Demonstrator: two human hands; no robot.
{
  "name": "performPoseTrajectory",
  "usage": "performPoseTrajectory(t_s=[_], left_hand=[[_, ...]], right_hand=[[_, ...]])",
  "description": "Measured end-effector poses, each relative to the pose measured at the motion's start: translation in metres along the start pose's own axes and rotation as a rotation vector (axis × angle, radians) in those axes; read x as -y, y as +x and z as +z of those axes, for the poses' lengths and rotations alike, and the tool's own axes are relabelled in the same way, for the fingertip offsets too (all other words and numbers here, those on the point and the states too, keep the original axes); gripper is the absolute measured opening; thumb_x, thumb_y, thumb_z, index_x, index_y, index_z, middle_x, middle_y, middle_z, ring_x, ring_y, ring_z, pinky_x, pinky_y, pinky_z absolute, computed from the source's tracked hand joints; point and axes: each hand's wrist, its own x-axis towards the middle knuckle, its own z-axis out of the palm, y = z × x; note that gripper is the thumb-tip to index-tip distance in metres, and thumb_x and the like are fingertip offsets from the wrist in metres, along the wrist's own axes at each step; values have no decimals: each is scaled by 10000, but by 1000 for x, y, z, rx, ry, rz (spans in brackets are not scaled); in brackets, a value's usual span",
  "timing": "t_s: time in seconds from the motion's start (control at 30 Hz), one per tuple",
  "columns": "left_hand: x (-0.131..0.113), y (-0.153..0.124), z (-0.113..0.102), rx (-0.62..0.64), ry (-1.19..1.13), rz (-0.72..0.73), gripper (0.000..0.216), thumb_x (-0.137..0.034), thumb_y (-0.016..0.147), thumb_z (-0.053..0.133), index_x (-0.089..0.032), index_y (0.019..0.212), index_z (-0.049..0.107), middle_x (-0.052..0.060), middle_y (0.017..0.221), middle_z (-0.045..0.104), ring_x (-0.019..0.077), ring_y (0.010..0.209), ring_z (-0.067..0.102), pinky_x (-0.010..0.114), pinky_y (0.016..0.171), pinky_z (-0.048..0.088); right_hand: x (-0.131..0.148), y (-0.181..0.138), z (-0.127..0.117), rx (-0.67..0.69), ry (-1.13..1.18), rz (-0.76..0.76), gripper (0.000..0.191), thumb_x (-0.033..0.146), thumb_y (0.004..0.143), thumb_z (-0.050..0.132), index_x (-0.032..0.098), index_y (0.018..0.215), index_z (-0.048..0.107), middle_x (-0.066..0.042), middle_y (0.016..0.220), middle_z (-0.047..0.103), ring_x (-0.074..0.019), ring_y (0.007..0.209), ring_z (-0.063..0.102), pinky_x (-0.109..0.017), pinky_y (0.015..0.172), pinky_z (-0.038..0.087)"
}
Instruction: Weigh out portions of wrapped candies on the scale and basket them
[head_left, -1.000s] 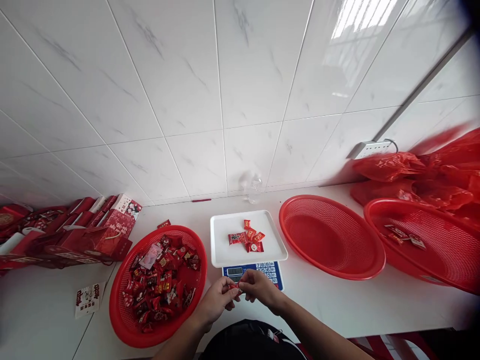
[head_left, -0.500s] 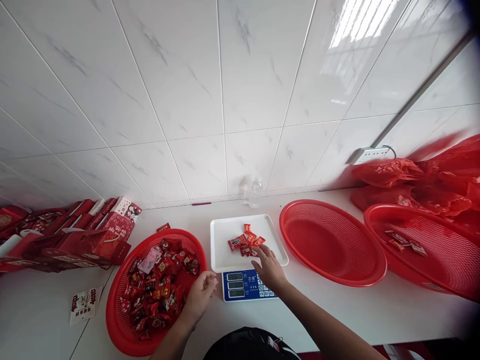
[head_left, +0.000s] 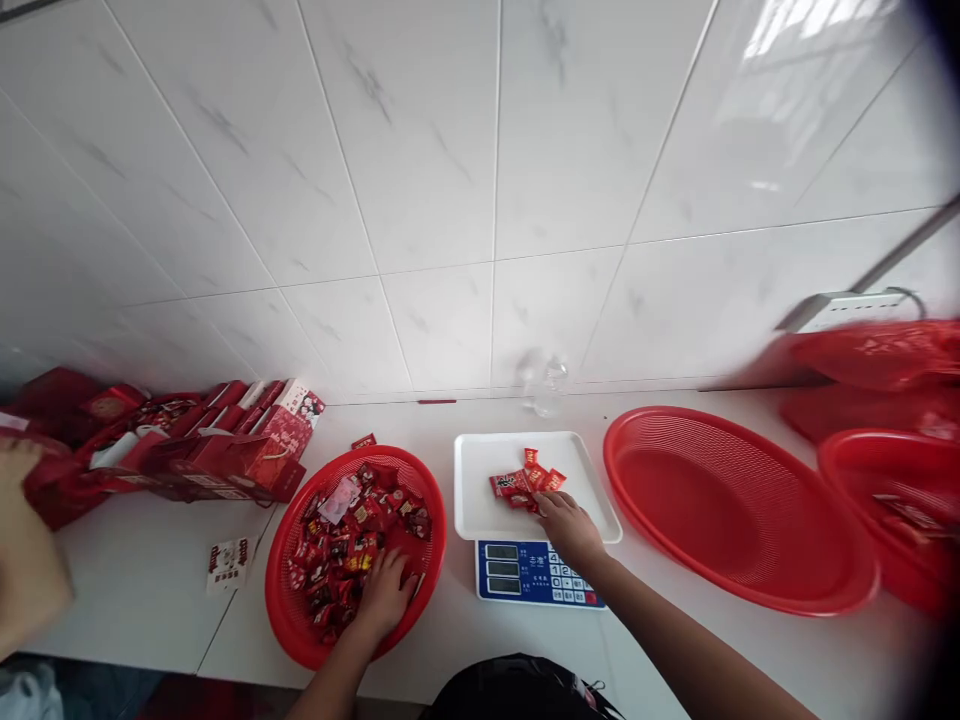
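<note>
My left hand (head_left: 387, 594) is inside a red mesh basket (head_left: 271, 580), its fingers spread over a heap of red-wrapped candies (head_left: 337, 545). To the right stands a digital scale (head_left: 534, 572) with a blue panel and a white tray (head_left: 474, 510). Several red candy packets (head_left: 531, 478) lie in a small cluster on that tray. My right hand (head_left: 571, 530) reaches over the tray's front edge, fingers stretched out and touching the nearest packets. The fingertips partly cover those packets.
Red gift boxes (head_left: 247, 440) line the left rear, beside a flat printed packet (head_left: 228, 565). Right of the scale sits a red basket (head_left: 739, 510), then another red basket (head_left: 911, 500) and red plastic bags (head_left: 885, 355). A clear bottle (head_left: 551, 388) stands by the wall.
My left hand has moved from beside the basket's right rim down into the candies. My right hand remains at the packets on the tray. The view has turned left.
</note>
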Motion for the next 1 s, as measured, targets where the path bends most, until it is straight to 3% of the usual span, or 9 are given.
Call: performPoseTrajectory(t_s=[0.13,0.27,0.37,0.47,0.67,0.73,0.83,0.93,1.0], left_hand=[[1,8,5,-17,4,-6,458,-329,807,374,-129,1176,556,86,1343,465,268,1293,320,379,1058,253],[-16,5,3,-68,-176,-8,533,-433,821,327,-102,1183,534,120,1298,507,257,1258,381,380,1060,263],[-36,-4,3,-35,-264,84,634,-479,816,326,-80,1304,392,133,1375,416,224,1288,345,341,1064,256],[-49,-9,8,68,-212,87,688,-403,822,345,-66,1397,176,149,1440,295,222,1284,355,332,1016,314],[-39,5,27,93,-125,72,610,-300,857,244,-93,1415,109,156,1331,465,232,1220,446,375,1002,317],[-37,9,29,59,-84,90,615,-282,836,281,-85,1406,158,157,1313,485,244,1225,440,391,1012,308],[-48,10,24,-114,25,174,616,-272,797,360,-87,1377,265,147,1405,364,257,1309,307,403,1065,242],[-81,14,10,-261,69,348,564,-289,817,356,-140,1360,323,96,1462,265,244,1357,176,409,1104,164],[-112,24,0,-214,43,469,525,-285,840,333,-196,1357,333,50,1472,252,220,1359,174,395,1100,188]], right_hand=[[0,0,-8,-41,100,61,382,166,802,421,219,1162,537,-88,1151,571,-237,1086,464,-324,875,355],[-2,-1,-9,-78,207,155,366,139,741,484,179,1100,544,-107,1062,569,-231,1019,502,-308,861,361],[-5,-3,-10,-115,247,186,357,116,721,492,188,1069,534,-91,1042,561,-198,960,539,-265,790,398],[-11,-6,-19,-181,303,197,332,111,748,454,221,1055,516,-60,1038,552,-153,882,568,-231,725,422],[-62,-22,-59,-543,458,308,276,223,778,434,224,1031,544,-74,1029,547,-194,916,558,-309,803,447],[-83,-29,-69,-567,415,425,332,238,783,418,204,1089,542,-100,1067,542,-217,937,553,-334,805,450],[-98,-35,-72,-546,213,541,433,234,784,416,187,1207,496,-136,1211,486,-286,1103,463,-407,855,419],[-83,-31,-60,-503,39,358,441,213,811,400,206,1246,475,-116,1314,427,-288,1234,337,-441,955,343],[-61,-23,-49,-392,39,158,429,207,826,400,208,1248,480,-104,1326,432,-253,1244,342,-403,998,314]])
